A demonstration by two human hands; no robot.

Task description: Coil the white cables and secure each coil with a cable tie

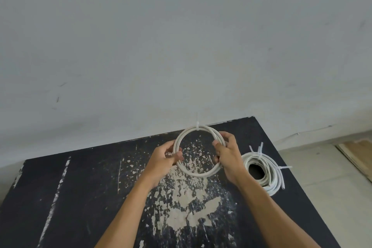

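Observation:
A white cable coil (198,174) is held upright above the black table (80,197). My left hand (166,160) grips its left side, thumb and fingers curled round the strands. On the coil's right side my right hand (227,155) grips the strands the same way. A white cable tie (197,124) is closed round the top of the coil, its tail pointing straight up.
A stack of tied white cable coils (263,169) lies on the table just right of my right hand, tie tails sticking out. The table's black paint is worn in the middle. A grey wall stands close behind; pale floor lies to the right.

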